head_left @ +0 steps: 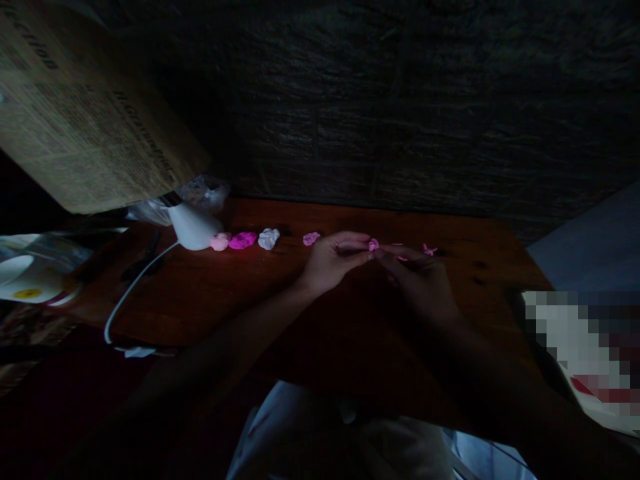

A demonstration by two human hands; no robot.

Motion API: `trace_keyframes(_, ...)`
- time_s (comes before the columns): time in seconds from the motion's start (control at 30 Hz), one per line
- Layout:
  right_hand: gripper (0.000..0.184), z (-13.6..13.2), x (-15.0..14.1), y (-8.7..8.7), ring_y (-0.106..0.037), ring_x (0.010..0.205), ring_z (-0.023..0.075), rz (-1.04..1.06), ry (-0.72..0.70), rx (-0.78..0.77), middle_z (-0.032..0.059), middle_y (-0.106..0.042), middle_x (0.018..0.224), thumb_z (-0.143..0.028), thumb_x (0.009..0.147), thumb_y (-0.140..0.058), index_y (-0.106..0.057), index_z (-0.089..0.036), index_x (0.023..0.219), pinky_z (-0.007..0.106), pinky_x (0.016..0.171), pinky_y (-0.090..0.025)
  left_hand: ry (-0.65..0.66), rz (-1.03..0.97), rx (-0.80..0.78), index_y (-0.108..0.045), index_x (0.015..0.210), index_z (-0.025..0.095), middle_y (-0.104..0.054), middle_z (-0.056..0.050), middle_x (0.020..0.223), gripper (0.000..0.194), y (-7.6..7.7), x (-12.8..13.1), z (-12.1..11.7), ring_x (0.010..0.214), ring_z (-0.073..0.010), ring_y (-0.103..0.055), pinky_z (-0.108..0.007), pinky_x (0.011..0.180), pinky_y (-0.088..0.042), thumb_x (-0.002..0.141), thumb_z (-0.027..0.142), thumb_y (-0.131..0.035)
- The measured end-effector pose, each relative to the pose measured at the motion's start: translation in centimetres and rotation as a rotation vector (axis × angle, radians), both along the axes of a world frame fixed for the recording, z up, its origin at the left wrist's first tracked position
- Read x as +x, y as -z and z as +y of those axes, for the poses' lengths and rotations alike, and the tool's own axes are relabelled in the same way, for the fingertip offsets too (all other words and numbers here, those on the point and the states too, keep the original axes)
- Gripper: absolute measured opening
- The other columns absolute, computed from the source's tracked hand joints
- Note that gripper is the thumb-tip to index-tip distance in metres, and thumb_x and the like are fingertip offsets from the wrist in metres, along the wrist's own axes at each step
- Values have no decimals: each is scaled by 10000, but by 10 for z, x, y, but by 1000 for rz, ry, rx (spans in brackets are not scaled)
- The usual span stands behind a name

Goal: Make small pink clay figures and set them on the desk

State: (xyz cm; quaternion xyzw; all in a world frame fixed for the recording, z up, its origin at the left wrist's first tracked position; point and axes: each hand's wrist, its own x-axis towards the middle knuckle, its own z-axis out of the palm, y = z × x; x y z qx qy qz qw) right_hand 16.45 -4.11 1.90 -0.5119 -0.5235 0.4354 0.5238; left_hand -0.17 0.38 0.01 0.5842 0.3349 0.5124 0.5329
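My left hand (333, 260) and my right hand (417, 280) meet over the wooden table (210, 293). Their fingertips pinch a small pink clay piece (373, 245) between them. A pink clay lump (311, 238) lies just left of my left hand. Further left sit a white clay lump (269, 238), a magenta clay lump (243, 241) and a pale pink clay lump (220, 241) in a row. Tiny pink clay bits (429, 250) lie beyond my right hand. The right hand is in shadow.
A white lamp base (193, 227) with a white cable (131, 287) stands at the table's left, under a printed lampshade (85, 113). Crumpled plastic (203, 192) lies behind it. A dark textured wall (400, 113) closes off the back. Papers (580, 347) lie at the right edge.
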Motion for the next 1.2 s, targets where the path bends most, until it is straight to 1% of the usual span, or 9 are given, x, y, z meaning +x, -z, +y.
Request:
trace_keyframes(0.13,269,-1,1,1,-595,676,148,-74,9,51,32,-751,879,-486,784,-799,-831,-256,920,283,599,-487,-14,26,8,-753,1006,155,-807,-84,996,357,-1,0,-2,928,-201,-762,-372,916,-601,708,310,-871)
trace_keyframes(0.23,252,-2,1,0,-607,667,150,-103,29,86,40,-771,907,-476,804,-787,-825,-244,892,283,591,-488,-40,37,31,-749,1002,145,-811,-82,978,351,0,1,-3,932,-205,-769,-373,935,-601,718,314,-868)
trace_keyframes(0.4,274,0,1,4,-644,676,172,-168,64,201,36,-767,832,-497,826,-767,-821,-234,876,320,655,-514,-59,39,124,-748,983,146,-813,-83,990,327,1,3,-5,938,-198,-777,-356,941,-607,740,336,-856)
trace_keyframes(0.5,274,2,2,7,-674,713,189,-169,59,244,39,-777,844,-497,832,-760,-818,-232,868,340,694,-534,-75,68,143,-753,969,147,-812,-87,1002,329,1,4,-5,935,-199,-778,-354,929,-614,751,376,-847)
trace_keyframes(0.67,184,3,3,9,-715,800,211,-185,53,295,38,-795,879,-411,849,-749,-813,-238,845,368,785,-553,-77,77,153,-771,946,154,-811,-85,1028,299,0,4,-7,949,-195,-777,-355,940,-618,764,381,-835)
trace_keyframes(0.77,158,3,3,10,-714,777,203,-182,58,298,36,-793,877,-372,857,-733,-812,-235,855,365,775,-554,-62,67,158,-782,949,159,-809,-83,1052,287,1,4,-7,976,-201,-774,-369,963,-614,771,380,-827)
trace_keyframes(0.93,179,2,3,8,-707,747,199,-182,73,286,41,-793,865,-390,853,-734,-810,-228,847,356,733,-550,-37,47,128,-784,1001,148,-800,-107,1096,294,1,4,-7,1030,-216,-765,-387,1006,-595,796,358,-811)
trace_keyframes(1.1,185,2,2,7,-707,749,201,-196,71,276,48,-797,885,-395,854,-730,-810,-228,853,358,728,-550,-43,42,113,-755,1078,143,-806,-109,1066,352,0,3,-6,1006,-217,-774,-382,991,-602,776,309,-829)
trace_keyframes(1.2,196,2,3,7,-692,722,193,-210,77,276,45,-795,874,-403,858,-722,-813,-229,867,357,716,-541,-57,52,130,-757,1040,146,-808,-102,1064,310,-1,3,-6,999,-213,-776,-373,984,-605,780,301,-824)
